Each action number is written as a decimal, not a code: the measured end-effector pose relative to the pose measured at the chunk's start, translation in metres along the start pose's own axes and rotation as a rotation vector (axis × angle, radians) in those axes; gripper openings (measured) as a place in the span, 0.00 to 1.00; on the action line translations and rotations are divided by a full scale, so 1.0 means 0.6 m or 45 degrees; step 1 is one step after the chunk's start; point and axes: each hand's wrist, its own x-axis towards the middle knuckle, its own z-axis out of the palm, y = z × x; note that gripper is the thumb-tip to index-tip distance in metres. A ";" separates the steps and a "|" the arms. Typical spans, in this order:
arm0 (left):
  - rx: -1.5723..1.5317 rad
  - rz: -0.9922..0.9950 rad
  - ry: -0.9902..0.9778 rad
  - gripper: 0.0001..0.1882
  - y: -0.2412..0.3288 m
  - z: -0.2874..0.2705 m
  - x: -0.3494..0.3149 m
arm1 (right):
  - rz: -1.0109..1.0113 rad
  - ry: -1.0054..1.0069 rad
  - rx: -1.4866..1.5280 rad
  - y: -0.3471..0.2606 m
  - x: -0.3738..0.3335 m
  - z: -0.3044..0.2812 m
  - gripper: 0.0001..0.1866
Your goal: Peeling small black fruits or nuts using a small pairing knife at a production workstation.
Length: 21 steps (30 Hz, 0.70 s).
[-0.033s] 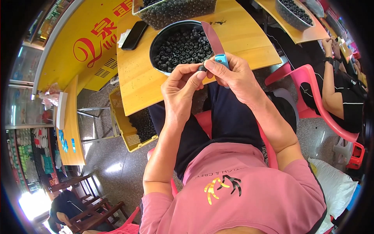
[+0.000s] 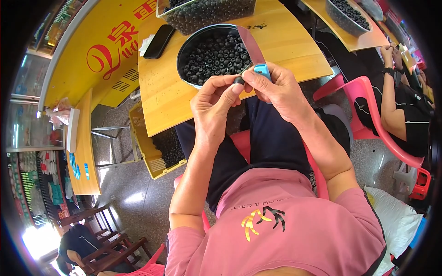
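My left hand pinches one small black bead-like ball between thumb and fingertips. My right hand grips a knife by its blue handle, the broad blade pointing up and away over the bowl's right edge. The right fingertips meet the ball from the right; a thin pale sliver shows there, too small to make out. Just beyond both hands stands a round dark bowl with a pale rim, filled with many similar black balls.
A clear tub of black balls and a black phone lie on the wooden table. Below its left edge is a yellow crate holding more. At right, a person sits in a pink chair.
Almost nothing differs. The knife has shifted very slightly; both hands keep their places around the small ball.
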 end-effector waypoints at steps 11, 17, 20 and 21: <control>-0.219 -0.002 0.018 0.10 -0.005 0.001 0.000 | -0.923 0.064 -1.195 0.009 -0.008 -0.008 0.10; -0.212 -0.007 0.007 0.11 -0.004 0.002 -0.001 | -0.956 0.100 -1.270 0.011 -0.007 -0.011 0.10; -0.213 -0.010 -0.038 0.12 -0.006 -0.003 -0.002 | -0.945 0.102 -1.281 0.010 -0.007 -0.012 0.10; -0.189 -0.011 -0.040 0.11 -0.006 -0.004 -0.001 | -0.942 0.105 -1.278 0.009 -0.006 -0.012 0.11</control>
